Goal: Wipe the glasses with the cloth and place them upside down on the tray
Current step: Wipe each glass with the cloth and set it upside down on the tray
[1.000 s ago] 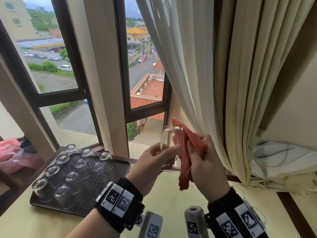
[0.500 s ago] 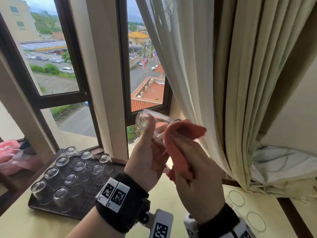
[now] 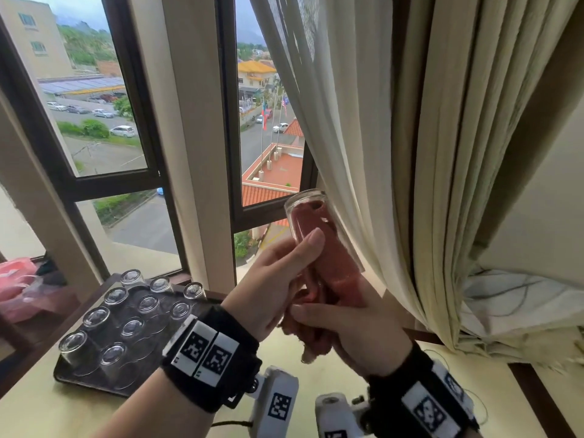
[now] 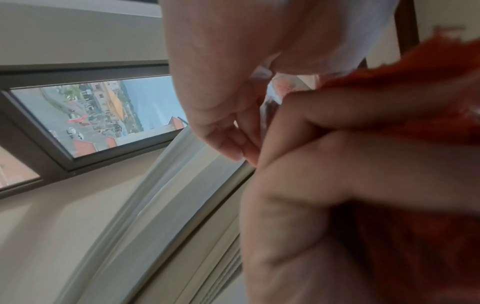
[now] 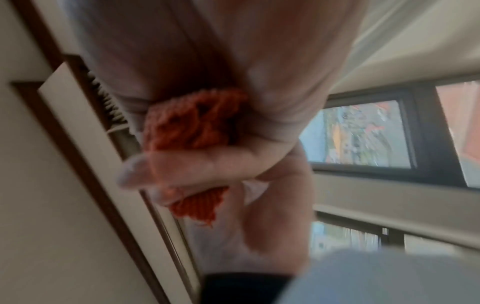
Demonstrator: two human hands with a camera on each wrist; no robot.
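Observation:
I hold a clear glass (image 3: 311, 216) up in front of the window, base pointing up and away, mouth toward me. My left hand (image 3: 284, 273) grips its side, thumb along the wall. A red-orange cloth (image 3: 328, 260) is stuffed inside the glass and spills out of its mouth. My right hand (image 3: 344, 324) grips the cloth just below the glass; the right wrist view shows the cloth (image 5: 192, 123) bunched in curled fingers. The dark tray (image 3: 79, 379) lies at lower left with several glasses (image 3: 94, 317) upside down on it.
A cream curtain (image 3: 410, 153) hangs close behind the raised glass on the right. The dark-framed window (image 3: 227, 121) is straight ahead. A pink bag (image 3: 15, 279) lies at the far left beyond the tray. The pale yellow tabletop (image 3: 31, 412) stretches below my wrists.
The glass has turned from lying sideways to base-up, and the cloth has gone from its mouth into its inside. Both hands shifted slightly right, toward the curtain.

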